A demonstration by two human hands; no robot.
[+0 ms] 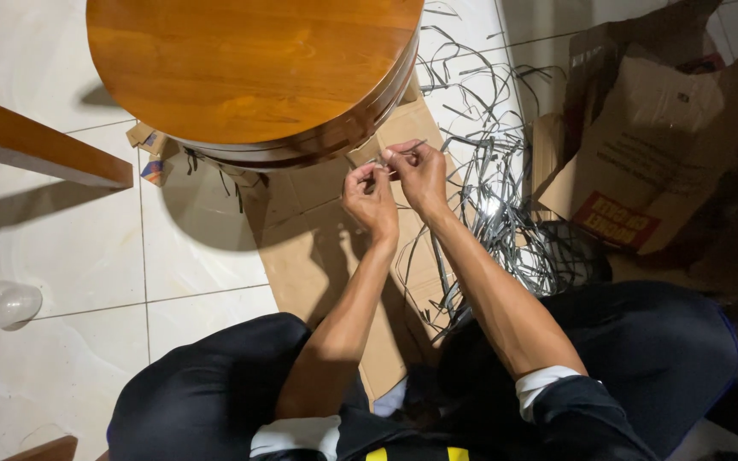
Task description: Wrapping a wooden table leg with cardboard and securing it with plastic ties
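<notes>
Both hands, the left hand (371,203) and right hand (418,173), are pinching a thin grey strip (405,147) between fingertips above flattened cardboard (318,248), while beyond a brown cardboard box (651,145) is showing a red-and-yellow label.

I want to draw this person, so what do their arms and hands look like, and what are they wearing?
Both forearms are bare. The left hand and right hand wear no gloves, rings or watch that show. Dark sleeves are pushed up to the elbows, each ending in a white cuff. The trousers are dark too.
</notes>
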